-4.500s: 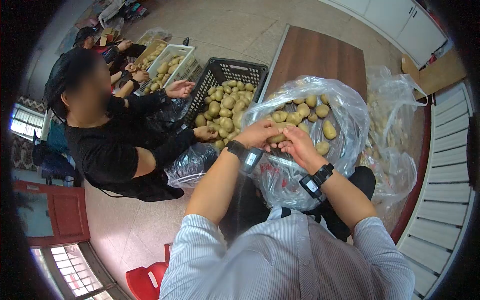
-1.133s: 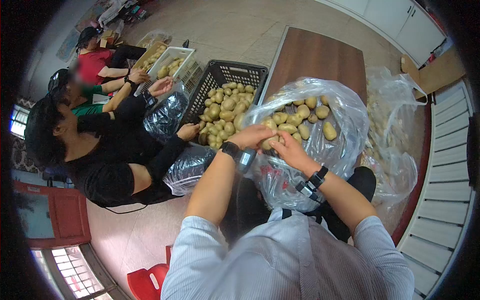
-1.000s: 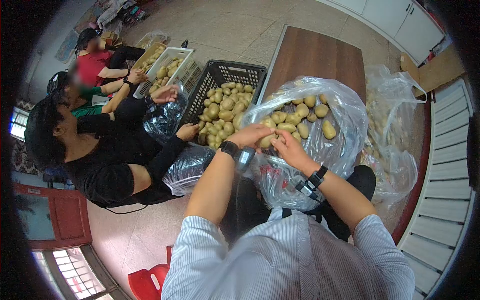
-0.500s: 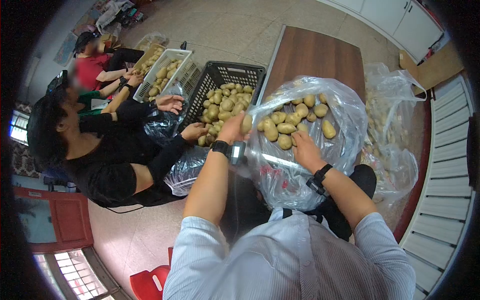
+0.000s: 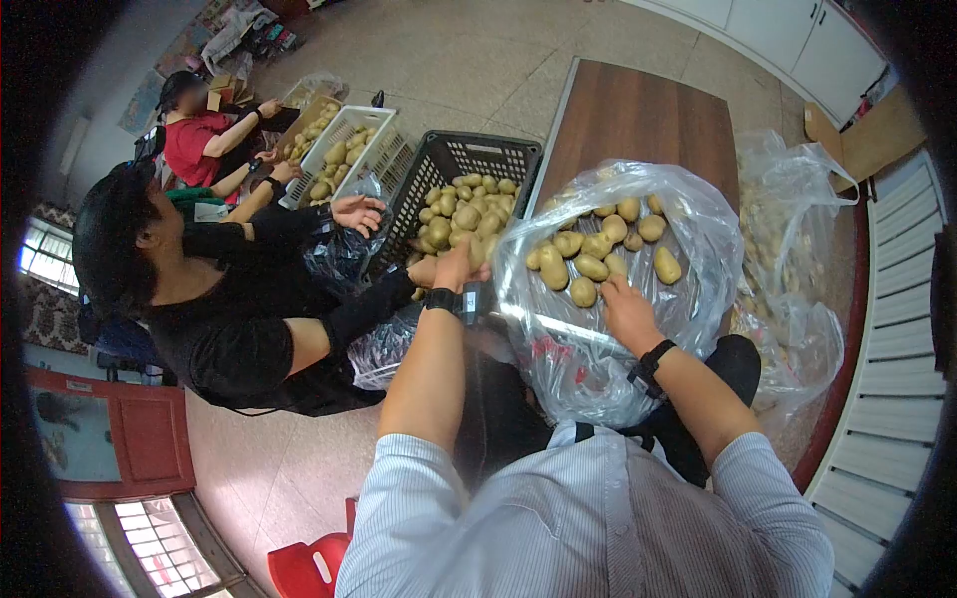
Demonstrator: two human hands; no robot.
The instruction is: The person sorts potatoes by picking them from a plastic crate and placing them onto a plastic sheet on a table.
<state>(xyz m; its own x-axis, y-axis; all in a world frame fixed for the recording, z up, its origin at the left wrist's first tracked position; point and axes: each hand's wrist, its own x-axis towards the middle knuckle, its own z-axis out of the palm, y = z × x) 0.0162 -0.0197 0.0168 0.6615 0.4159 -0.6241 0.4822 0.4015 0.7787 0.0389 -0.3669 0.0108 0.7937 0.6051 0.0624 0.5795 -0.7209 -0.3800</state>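
Note:
My left hand [image 5: 457, 267] is over the near right edge of the black crate [image 5: 518, 148], fingers apart and no potato visible in it. Below and beyond it lies a heap of potatoes [image 5: 469, 204] in the crate. My right hand [image 5: 630, 314] reaches into a clear plastic bag [image 5: 713, 234] lying open on the brown table. Its fingers are bent, with the tips beside a potato [image 5: 615, 265]; what they grip is partly hidden. Several more loose potatoes [image 5: 590, 267] lie in the bag around it.
At left a person in black [image 5: 234, 344] sits close, one hand beside my left hand. Behind are a white crate [image 5: 377, 125] of potatoes and another person in red [image 5: 194, 140]. Filled clear bags [image 5: 788, 229] stand right of the table [image 5: 648, 110]. A red stool [image 5: 299, 568] is behind me.
The potato in my left hand is gone from it, and the hand has lowered over the crate. My right hand stays at the same place in the bag. The view has shifted slightly.

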